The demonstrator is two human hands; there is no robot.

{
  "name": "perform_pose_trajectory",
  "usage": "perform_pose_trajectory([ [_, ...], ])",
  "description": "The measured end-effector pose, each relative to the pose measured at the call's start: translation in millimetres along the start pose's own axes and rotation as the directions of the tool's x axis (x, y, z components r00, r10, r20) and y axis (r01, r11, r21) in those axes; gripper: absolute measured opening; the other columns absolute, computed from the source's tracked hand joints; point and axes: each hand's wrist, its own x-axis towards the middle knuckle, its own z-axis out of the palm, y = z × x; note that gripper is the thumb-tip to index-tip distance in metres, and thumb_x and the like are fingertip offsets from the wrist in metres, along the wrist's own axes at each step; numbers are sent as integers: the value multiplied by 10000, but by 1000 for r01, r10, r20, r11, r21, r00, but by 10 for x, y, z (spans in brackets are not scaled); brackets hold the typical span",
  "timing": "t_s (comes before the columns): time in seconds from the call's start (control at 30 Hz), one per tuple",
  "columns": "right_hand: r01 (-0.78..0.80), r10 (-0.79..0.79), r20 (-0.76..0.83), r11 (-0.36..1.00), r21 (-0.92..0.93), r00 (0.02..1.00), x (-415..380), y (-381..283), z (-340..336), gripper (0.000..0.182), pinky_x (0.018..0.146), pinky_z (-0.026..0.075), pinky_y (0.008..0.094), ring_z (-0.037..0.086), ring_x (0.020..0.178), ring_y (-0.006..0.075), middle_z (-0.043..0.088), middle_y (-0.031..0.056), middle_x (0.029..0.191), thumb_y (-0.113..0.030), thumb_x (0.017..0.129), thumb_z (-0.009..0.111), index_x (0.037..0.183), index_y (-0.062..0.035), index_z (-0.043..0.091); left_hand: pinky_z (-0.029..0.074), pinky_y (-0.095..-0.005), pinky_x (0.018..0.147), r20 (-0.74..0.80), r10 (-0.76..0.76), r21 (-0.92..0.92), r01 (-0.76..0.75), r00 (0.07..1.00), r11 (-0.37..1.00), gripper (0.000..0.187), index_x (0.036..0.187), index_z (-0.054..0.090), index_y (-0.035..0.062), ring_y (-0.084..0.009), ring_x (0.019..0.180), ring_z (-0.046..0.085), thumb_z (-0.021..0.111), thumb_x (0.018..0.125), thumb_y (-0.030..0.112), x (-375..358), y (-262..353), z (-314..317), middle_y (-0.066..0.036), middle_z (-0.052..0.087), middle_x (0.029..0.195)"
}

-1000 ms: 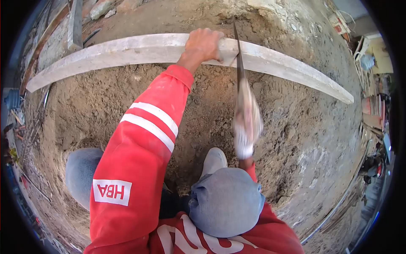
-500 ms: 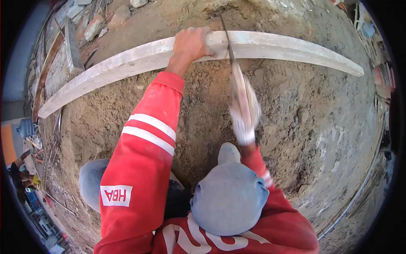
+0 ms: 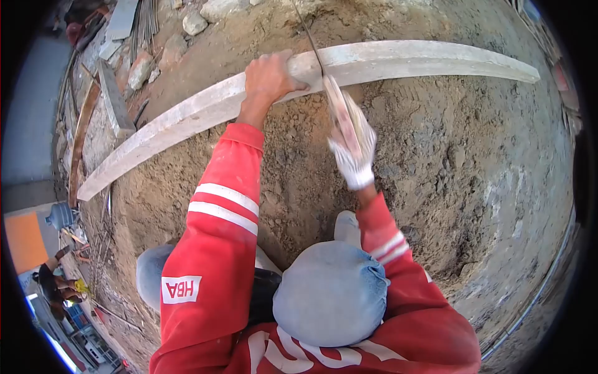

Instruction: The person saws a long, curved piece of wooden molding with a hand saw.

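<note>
A long, pale wooden beam [image 3: 423, 61] stretches across the upper view, looking bowed through the wide lens. My bare left hand [image 3: 268, 80] grips its upper edge, thumb on the near side and fingers over the far side. In a white glove, my right hand [image 3: 357, 149] is closed around the handle of a handsaw [image 3: 337, 103]. The thin blade crosses the beam just right of my left hand and points away from me. How deep the blade sits in the wood cannot be made out.
Loose brown soil [image 3: 423, 168] lies under the beam and around my feet. Rocks [image 3: 141, 70], a shorter plank [image 3: 114, 100] and thin rods [image 3: 144, 25] are at upper left. Another person [image 3: 57, 287] is at far left, near a blue jug [image 3: 60, 215].
My right hand has pushed the saw forward, away from me, so less blade shows on the near side of the beam. My left hand still grips the beam; the view has turned slightly.
</note>
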Motion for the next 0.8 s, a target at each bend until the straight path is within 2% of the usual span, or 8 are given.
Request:
perform_pose_trajectory([
  [0.17,-123,140,277,989,-78,950,-948,-472,-645,798,1092,489,443,578,1334,385,510,163,1583,-32,825,516,1615,-73,410,592,-492,866,-29,20,-16,-20,999,1000,754,1151,753,140,-389,991,740,942,565,575,61,-45,99,-178,777,1034],
  [0.27,-122,148,189,982,-146,971,-523,-333,-371,798,1042,509,453,610,1269,403,544,197,1532,22,821,545,1600,-108,437,593,-495,862,-53,35,-15,-36,998,999,756,1147,755,134,-392,982,741,945,561,573,40,-73,125,-183,776,1014],
  [0.3,-109,107,20,989,101,994,-288,-113,-109,768,1032,515,449,615,1258,406,572,209,1487,31,812,588,1563,-72,466,593,-496,861,-52,27,-39,-29,998,999,764,1154,754,134,-393,979,742,946,558,572,65,-59,115,-185,775,1007],
  [0.43,-132,146,-59,972,193,988,223,328,439,571,832,541,302,636,980,133,662,95,1363,-24,956,637,1517,-40,534,593,-500,866,-16,21,-27,-21,1000,999,778,1179,755,146,-394,986,740,947,552,565,107,-59,37,-186,774,1013],
  [0.57,-10,11,15,999,-47,1000,-457,-99,-159,651,958,543,388,680,1142,274,634,165,1428,13,878,607,1523,-36,536,592,-502,869,-53,30,-31,-32,998,999,776,1190,755,160,-398,1000,736,949,548,550,47,-74,50,-188,773,1023],
  [0.6,-38,65,154,984,-173,986,-745,-220,-352,728,1108,474,479,568,1338,429,526,242,1529,-50,866,541,1584,-41,425,593,-503,872,-19,26,-41,-27,999,999,775,1195,756,167,-398,1003,735,949,547,547,72,-80,39,-186,773,1027],
  [0.7,-167,169,283,985,-30,944,-989,-410,-654,832,1112,476,457,553,1372,403,481,208,1594,-7,811,545,1624,-92,389,594,-500,880,-21,9,-22,-9,1000,1000,779,1195,760,170,-399,1004,736,951,545,553,114,-88,103,-182,775,1029],
  [0.8,-28,56,172,986,-161,983,-600,-163,-323,750,1045,516,463,589,1329,393,559,202,1517,-19,822,597,1560,-48,466,595,-499,887,-29,2,-25,-2,1000,1000,785,1194,760,170,-397,1014,735,950,544,566,87,-57,89,-183,775,1043],
])
